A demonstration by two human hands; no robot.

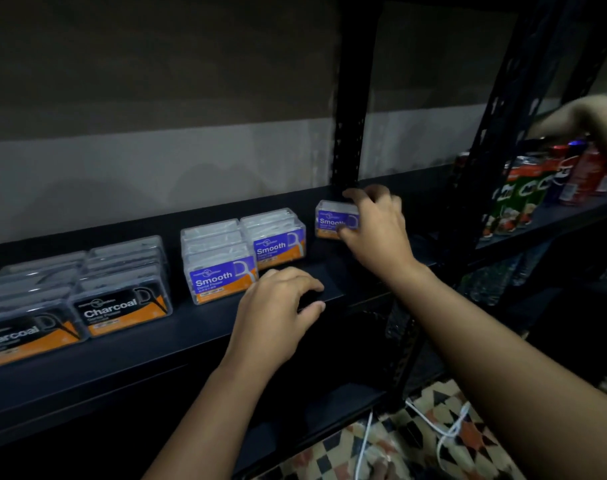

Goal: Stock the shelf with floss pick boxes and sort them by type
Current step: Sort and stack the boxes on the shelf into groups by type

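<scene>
your right hand (pixel 375 230) is clamped on a lone smooth box (pixel 333 220), fingers over its top and thumb at its front, set on the shelf (pixel 191 330) just right of the two smooth rows (pixel 243 251) and close to the black upright post (pixel 350 109). your left hand (pixel 278 306) hangs apart from it, fingers loosely curled over the shelf's front lip, gripping nothing. the charcoal rows (pixel 77 292) sit well to the left with a gap between the types

risks, as i judge them: the held box stands apart from its rows, so sliding it left too fast could knock the nearer smooth row askew or push a box back out of line. the clear cases look slick, so a loose pinch may let it tip. your left hand is near the front smooth box and could nudge it off the lip

open room lies on the bare shelf front and right of the rows; the post limits travel to the right
</scene>
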